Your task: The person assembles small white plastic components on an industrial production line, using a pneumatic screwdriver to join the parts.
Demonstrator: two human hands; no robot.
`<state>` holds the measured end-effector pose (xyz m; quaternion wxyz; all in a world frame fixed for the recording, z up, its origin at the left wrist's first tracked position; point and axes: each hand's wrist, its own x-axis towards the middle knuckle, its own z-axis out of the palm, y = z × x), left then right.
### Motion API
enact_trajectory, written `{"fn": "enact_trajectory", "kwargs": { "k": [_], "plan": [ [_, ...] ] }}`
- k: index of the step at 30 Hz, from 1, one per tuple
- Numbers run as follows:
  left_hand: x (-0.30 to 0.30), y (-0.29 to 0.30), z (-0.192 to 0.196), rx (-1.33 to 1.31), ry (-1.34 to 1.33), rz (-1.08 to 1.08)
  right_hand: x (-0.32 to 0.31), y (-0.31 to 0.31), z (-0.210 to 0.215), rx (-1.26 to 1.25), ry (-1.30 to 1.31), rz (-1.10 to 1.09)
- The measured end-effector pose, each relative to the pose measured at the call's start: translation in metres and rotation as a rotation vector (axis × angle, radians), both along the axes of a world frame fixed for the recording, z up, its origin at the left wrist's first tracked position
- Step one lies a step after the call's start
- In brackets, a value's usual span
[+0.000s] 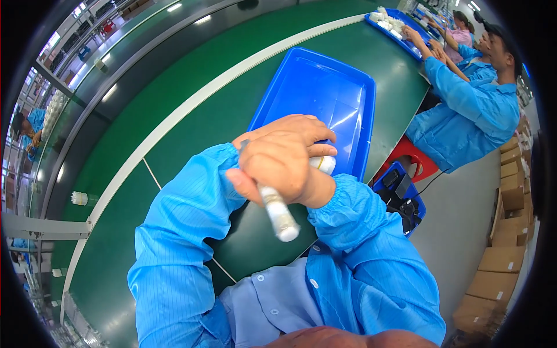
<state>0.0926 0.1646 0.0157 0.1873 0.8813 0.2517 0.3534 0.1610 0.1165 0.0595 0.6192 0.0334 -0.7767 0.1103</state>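
Observation:
Both my hands are clasped together over the near end of a blue plastic tray (316,93) on the green work table. My left hand (272,162) lies on top, wrapped around a white cylindrical part (279,216) that sticks out below the fingers, blurred. My right hand (310,185) is mostly hidden beneath the left, gripping the same part; a white rounded end (326,164) shows by the tray rim. Blue sleeves cover both forearms.
The green table (191,127) has a pale stripe running along it. A small white part (79,198) stands at the far left. Co-workers in blue coats (470,110) sit to the right at another blue tray (400,26). A small blue bin (400,194) and cardboard boxes (502,255) are at the right.

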Motion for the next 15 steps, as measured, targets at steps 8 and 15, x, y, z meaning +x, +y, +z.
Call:
{"fn": "enact_trajectory", "kwargs": {
  "k": [8,15],
  "plan": [
    [-0.012,-0.054,0.011,-0.202,-0.567,-0.097,0.014,0.004,0.006,-0.045,-0.063,0.016],
    [-0.094,-0.080,0.035,-0.235,-0.185,0.488,0.022,-0.006,0.005,-0.535,0.011,0.150]
  ]
}}
